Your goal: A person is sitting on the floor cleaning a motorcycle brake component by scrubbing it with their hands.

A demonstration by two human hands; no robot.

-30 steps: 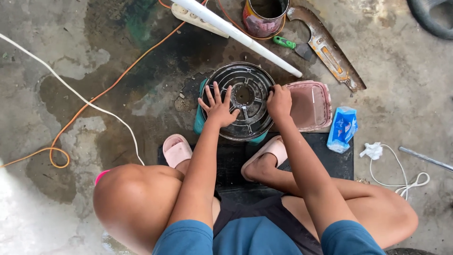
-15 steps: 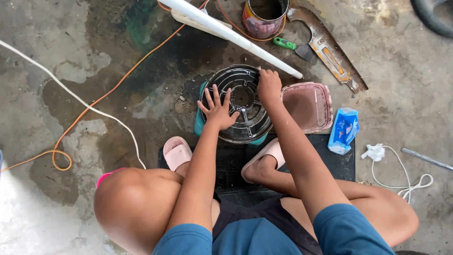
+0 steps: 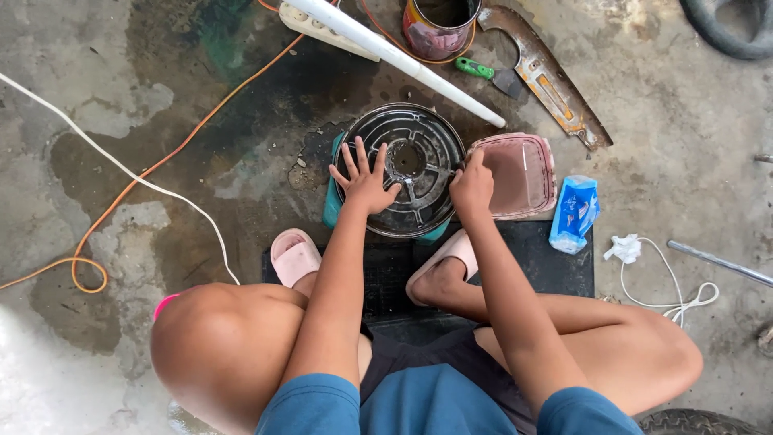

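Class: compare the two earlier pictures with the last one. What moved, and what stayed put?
The right hand slid along the round metal part's right rim: up first, then back down towards the person. It grips nothing clearly. The left hand stayed spread flat on the part; the pink tub did not move.

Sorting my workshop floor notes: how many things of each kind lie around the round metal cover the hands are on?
Cords, orange and white: 2
Pink slippers: 2
Pink tray: 1
Blue packet: 1
Tin can: 1
White pipe: 1
Green-handled scraper: 1
Total: 9
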